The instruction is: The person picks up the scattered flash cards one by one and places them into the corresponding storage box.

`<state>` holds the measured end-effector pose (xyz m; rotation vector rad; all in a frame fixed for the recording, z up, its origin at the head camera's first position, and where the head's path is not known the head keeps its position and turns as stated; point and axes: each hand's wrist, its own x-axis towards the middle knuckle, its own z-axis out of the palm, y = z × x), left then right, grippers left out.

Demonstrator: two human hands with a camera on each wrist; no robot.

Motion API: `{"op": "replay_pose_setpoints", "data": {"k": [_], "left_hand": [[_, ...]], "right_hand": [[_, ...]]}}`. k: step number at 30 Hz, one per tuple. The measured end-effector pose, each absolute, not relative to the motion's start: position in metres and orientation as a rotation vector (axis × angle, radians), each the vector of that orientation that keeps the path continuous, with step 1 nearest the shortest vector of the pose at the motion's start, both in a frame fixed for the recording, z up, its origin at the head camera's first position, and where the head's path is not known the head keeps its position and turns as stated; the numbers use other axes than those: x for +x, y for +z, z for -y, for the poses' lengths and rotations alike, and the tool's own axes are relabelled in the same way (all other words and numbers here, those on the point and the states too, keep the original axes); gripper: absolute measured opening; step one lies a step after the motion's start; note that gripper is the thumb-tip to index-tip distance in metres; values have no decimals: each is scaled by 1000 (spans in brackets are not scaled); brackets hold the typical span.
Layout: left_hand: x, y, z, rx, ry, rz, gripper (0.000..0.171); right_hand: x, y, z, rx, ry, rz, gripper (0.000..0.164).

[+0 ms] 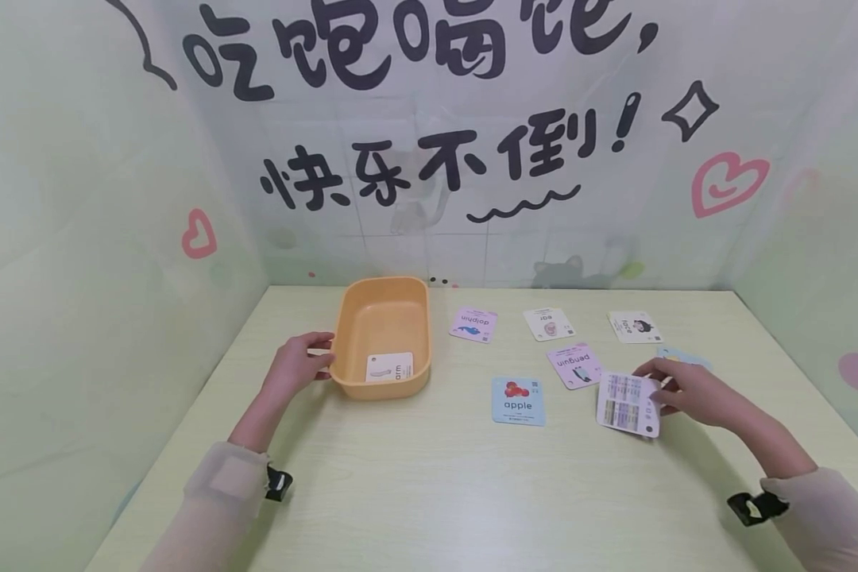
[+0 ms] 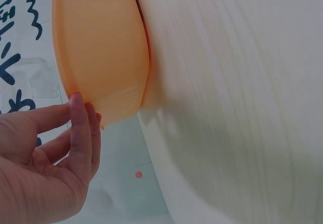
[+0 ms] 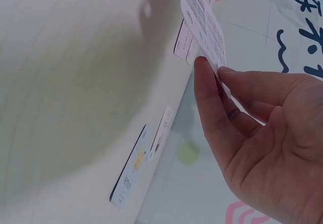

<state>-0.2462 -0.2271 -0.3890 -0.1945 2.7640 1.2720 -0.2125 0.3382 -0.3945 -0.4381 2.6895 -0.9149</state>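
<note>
An orange plastic bin (image 1: 429, 338) stands left of centre on the table, with an "arm" flashcard (image 1: 389, 367) lying inside at its near end. My left hand (image 1: 302, 364) is at the bin's left side, and in the left wrist view its thumb and fingers pinch the rim. On the right, my right hand (image 1: 697, 391) pinches a flashcard (image 1: 624, 403) by its right edge. The card's text-covered side faces up and it is tilted. Close to its left lies the "penguin" card (image 1: 575, 366). Behind the right hand, a blue card (image 1: 682, 358) is partly hidden.
Further flashcards lie about: "apple" (image 1: 518, 401) in front, "dolphin" (image 1: 473, 325) beside the bin, "ear" (image 1: 549, 324) and "face" (image 1: 636, 326) farther back. A printed white curtain (image 1: 429, 246) borders the table's (image 1: 400, 477) far edge; curtains also hang at both sides.
</note>
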Motion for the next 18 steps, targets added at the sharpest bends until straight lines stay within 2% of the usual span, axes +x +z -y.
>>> {"op": "replay_pose_setpoints", "data": {"k": [18], "left_hand": [[-246, -389, 227, -205, 1283, -2760, 49]], "right_hand": [[-217, -391, -334, -475, -997, -2627, 32]]}}
